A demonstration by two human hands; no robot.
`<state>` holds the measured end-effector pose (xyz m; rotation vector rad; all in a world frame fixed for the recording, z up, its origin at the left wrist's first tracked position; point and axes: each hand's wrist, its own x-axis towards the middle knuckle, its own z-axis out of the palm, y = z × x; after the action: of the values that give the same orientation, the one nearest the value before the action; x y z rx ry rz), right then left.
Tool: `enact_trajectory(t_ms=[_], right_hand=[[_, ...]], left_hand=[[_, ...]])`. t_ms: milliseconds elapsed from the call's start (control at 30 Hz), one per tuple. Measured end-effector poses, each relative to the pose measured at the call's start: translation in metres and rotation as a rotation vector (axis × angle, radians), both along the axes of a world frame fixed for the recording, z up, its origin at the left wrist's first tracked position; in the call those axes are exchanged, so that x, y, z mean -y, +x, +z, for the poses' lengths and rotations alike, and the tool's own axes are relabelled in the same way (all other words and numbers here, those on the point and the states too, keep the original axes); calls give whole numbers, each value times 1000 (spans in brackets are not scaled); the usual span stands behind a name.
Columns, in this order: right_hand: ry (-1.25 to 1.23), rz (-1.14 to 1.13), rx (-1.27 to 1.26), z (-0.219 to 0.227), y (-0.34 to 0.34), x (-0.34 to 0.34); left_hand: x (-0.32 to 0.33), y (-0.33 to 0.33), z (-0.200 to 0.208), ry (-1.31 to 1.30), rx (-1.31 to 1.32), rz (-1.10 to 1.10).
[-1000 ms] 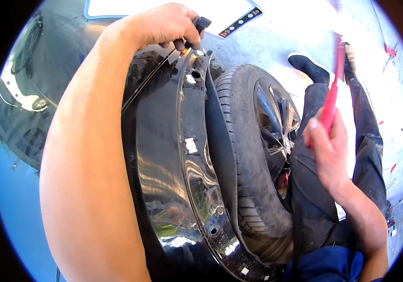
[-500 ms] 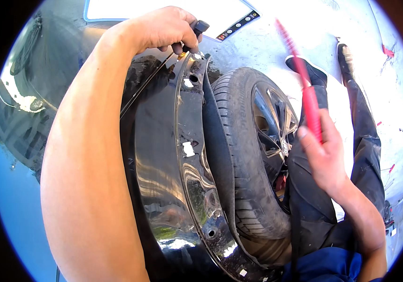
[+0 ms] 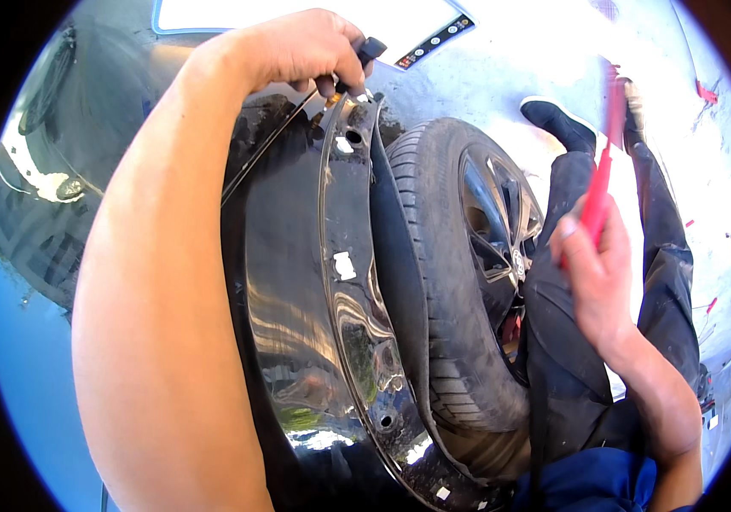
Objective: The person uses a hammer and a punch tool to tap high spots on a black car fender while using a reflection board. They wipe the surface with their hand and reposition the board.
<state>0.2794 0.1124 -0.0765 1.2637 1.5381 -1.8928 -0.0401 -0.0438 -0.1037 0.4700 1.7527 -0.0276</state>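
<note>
My left hand (image 3: pixel 306 53) reaches over the top of a glossy black fender (image 3: pixel 284 264). Its bent fingers grip a small black plastic part (image 3: pixel 371 53) at the far end of the wheel-arch edge; fingers and thumb partly hide it. An amber bit (image 3: pixel 331 102) shows just below the fingers. My right hand (image 3: pixel 597 269) is closed round the handle of a long red hand tool (image 3: pixel 602 183), which points up and away. Motion blurs the tool's tip, so its kind is unclear. It is held over my leg, apart from the fender.
Beside the fender stands a tyre (image 3: pixel 459 290) on a dark spoked wheel (image 3: pixel 502 230), with a black arch liner (image 3: pixel 400 256) between. White clips (image 3: pixel 344 265) dot the fender flange. My legs (image 3: pixel 574 341) stretch across the pale floor. A bright white panel (image 3: pixel 297 17) lies at the far side.
The red tool has swung to the right and now leans the other way, with my right hand shifted slightly right. My left hand has barely moved.
</note>
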Motion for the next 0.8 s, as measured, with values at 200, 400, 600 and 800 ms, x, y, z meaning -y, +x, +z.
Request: enact_trajectory(t_ms=[200,400,600,800], right_hand=[[51,67,10,0,-9,-12],[285,474,-299,-12,12,-6],[-4,23,-15,-3,-8,-8],[108,360,-124,-4,-2,-6]], left_hand=[[1,-4,0,6,-12,45],[-2,-3,-1,-19,55,5],[1,1,-1,21,-23,45],[4,-4,-2,7,22,74]])
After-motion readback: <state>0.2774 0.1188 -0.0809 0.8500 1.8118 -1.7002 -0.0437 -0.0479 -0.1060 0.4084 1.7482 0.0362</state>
